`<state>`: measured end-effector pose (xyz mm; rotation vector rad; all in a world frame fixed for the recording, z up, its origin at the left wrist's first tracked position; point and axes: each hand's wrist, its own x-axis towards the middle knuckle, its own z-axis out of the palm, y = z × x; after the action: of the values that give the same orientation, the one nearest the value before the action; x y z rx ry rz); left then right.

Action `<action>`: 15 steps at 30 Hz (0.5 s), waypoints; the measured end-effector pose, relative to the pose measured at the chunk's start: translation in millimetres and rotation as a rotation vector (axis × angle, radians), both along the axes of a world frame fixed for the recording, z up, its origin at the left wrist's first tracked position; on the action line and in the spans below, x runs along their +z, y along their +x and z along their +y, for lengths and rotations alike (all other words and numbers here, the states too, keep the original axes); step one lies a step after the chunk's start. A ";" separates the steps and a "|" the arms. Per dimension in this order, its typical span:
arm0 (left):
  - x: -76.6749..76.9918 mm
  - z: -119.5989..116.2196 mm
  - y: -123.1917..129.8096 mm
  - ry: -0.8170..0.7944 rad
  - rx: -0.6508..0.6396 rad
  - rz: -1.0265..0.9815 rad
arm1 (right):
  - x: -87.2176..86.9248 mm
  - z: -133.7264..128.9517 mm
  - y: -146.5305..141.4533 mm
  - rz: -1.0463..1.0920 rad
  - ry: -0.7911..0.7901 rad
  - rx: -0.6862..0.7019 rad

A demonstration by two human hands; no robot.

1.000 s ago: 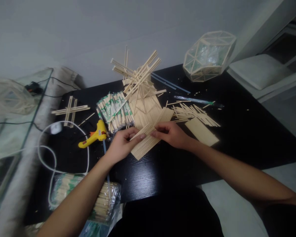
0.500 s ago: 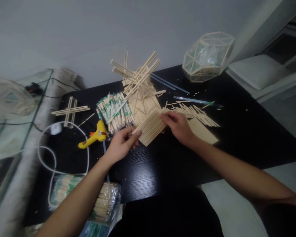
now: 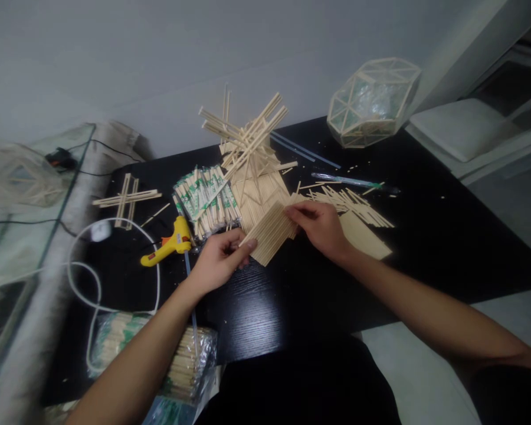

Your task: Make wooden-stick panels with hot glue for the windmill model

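Observation:
Between both hands, a small flat panel of wooden sticks laid side by side [image 3: 269, 237] is held tilted above the black table [image 3: 256, 330]. My left hand [image 3: 221, 257] is closed on its left edge, thumb on top. At the opposite end, my right hand [image 3: 318, 227] pinches the upper right edge. Just behind the panel stands a structure of crossed chopsticks [image 3: 252, 141], with a larger stick panel [image 3: 263, 198] leaning at its front. To the left of my left hand lies a yellow glue gun [image 3: 170, 243] with a glue stick in its back.
Wrapped chopsticks [image 3: 206, 198] lie left of the structure, and a bagged bundle [image 3: 186, 366] sits at the front left. Loose sticks [image 3: 358, 203] and a flat panel [image 3: 365, 236] are at right. A faceted stick frame [image 3: 374, 103] stands at the back right. A white cable [image 3: 158, 277] loops at left.
The stick panel has tilted and shifted slightly within my hands. My left thumb has moved a little to the right over its edge. Everything else stays where it was.

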<state>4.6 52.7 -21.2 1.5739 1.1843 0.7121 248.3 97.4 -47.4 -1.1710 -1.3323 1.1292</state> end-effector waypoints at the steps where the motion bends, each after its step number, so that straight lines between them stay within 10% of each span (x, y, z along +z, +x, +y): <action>1: 0.1 -0.1 -0.1 0.000 -0.004 -0.004 | 0.1 -0.1 -0.1 -0.011 0.010 -0.007; 15: -1.6 -1.0 -2.8 0.004 -0.026 -0.001 | -2.6 3.0 1.0 0.054 -0.084 0.052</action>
<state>1.8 51.7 -22.8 1.5893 1.1608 0.6985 249.3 100.3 -50.1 -1.1640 -1.2910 1.2568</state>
